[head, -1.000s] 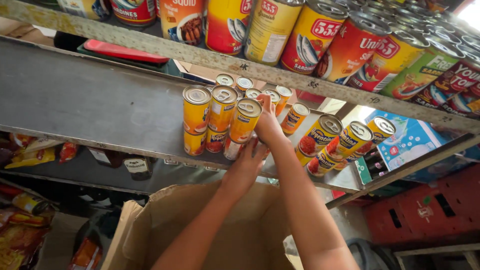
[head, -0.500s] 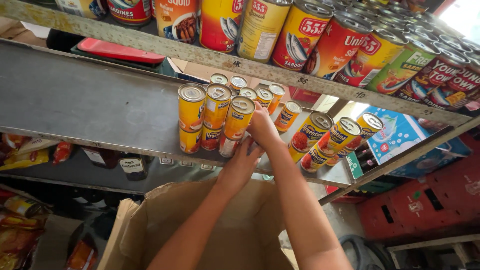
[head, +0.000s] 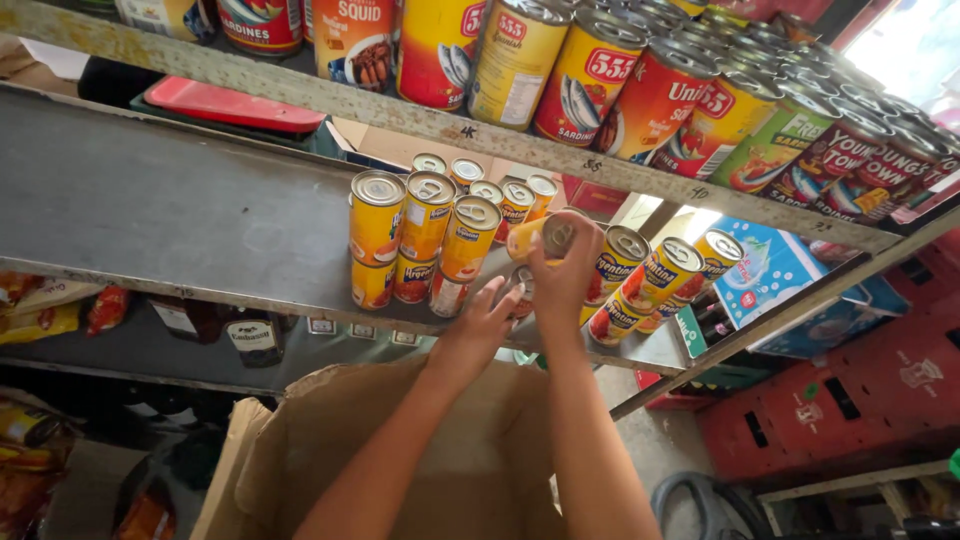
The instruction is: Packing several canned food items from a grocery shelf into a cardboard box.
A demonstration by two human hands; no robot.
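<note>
Yellow can [head: 540,237] tilted on its side, top end toward camera, pinched in right hand [head: 566,272], fingers wrapped round its body. It sits over the grey metal shelf [head: 180,215], just beside the stacked yellow-and-orange cans [head: 425,235]. Left hand [head: 487,322] below it, fingers loosely spread against a lower can [head: 520,290] at the shelf's front edge; whether it grips that can, cannot tell.

Judgement: tip the held can upright before it touches, base square on the lid beneath, left hand steadying the stack.

Brown cardboard box [head: 420,450] open under the forearms; inside hidden by the arms. Red crates [head: 850,410] at lower right; contents unclear. Upper shelf [head: 560,150] carries one crowded row of larger tins [head: 650,95].
</note>
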